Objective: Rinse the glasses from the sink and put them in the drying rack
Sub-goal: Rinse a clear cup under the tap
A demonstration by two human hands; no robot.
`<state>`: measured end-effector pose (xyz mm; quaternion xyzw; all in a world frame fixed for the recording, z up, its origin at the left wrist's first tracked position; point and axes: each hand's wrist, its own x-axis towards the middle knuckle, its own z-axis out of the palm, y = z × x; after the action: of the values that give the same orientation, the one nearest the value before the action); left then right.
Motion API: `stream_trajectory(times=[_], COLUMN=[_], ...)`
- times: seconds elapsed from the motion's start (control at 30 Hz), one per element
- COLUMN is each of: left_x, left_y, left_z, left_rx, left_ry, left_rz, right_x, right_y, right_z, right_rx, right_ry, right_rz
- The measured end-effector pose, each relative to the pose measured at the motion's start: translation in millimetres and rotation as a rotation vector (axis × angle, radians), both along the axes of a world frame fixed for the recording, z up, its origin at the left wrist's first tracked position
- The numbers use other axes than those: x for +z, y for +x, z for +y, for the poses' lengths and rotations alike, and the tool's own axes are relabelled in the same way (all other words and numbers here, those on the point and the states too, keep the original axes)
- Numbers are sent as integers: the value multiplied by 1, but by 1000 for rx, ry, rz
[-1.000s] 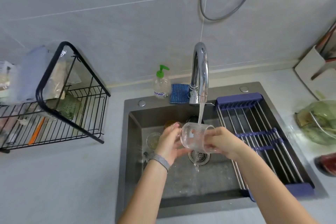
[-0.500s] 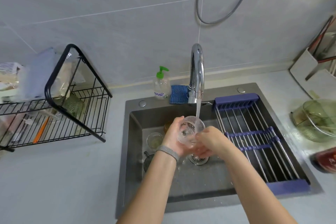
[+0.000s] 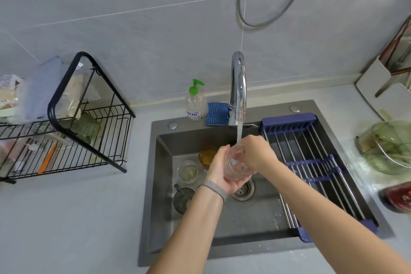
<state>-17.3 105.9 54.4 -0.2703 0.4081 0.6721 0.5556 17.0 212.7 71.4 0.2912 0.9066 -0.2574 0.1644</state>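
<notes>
Gripping clear glass (image 3: 236,165) — left hand (image 3: 219,172), right fingers (image 3: 245,150) inside

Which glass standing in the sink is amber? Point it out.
The amber glass at the back of the sink, just left of the left hand. The clear glass and the dark handled mug stand nearer the front.

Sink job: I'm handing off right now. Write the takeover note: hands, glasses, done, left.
Left hand grips the clear glass from below, under the running faucet.
Right hand is at the glass's rim, fingers apparently inside.
Still in the sink: amber glass, small clear glass, dark handled glass.
Done: one green glass in the black drying rack.
Left: finish this rinse, rack it, then rinse the other three.
</notes>
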Motion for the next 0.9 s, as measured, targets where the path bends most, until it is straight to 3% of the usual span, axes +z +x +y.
stream_trajectory(times=[0.07,0.13,0.2,0.27,0.33,0.5,0.53,0.63,0.7,0.77,0.83,0.9], left_x=[-2,-6,-9,-11,-15,-25,-26,-33,-37,-39,-40,-32], left_y=[-1,-8,-10,-11,-16,-28,-26,-22,-23,-26,-28,-27], left_z=[0,-1,-2,1,5,0,0,6,9,8,7,4], left_rx=[37,17,-1,32,48,24,17,15,4,-5,25,40], left_ry=[6,17,33,28,42,47,55,29,-18,-44,-45,-16], left_rz=[7,12,-4,-15,-12,-67,-53,27,67,76,103,107], right_x=[-4,-5,-5,-12,-17,-18,-23,-31,-30,-27,-32,-38], right_y=[1,4,8,3,-1,12,13,8,9,17,30,33], right_z=[1,9,11,8,4,10,6,-7,-10,-7,-10,-17], right_rx=[19,146,102,-47,-59,43,-46,-385,-325,-254,-418,-562], right_ry=[3,-139,-261,-143,1,-598,-589,-309,-289,-441,-881,-953], right_rz=[37,14,72,138,109,157,208,281,148,55,287,408])
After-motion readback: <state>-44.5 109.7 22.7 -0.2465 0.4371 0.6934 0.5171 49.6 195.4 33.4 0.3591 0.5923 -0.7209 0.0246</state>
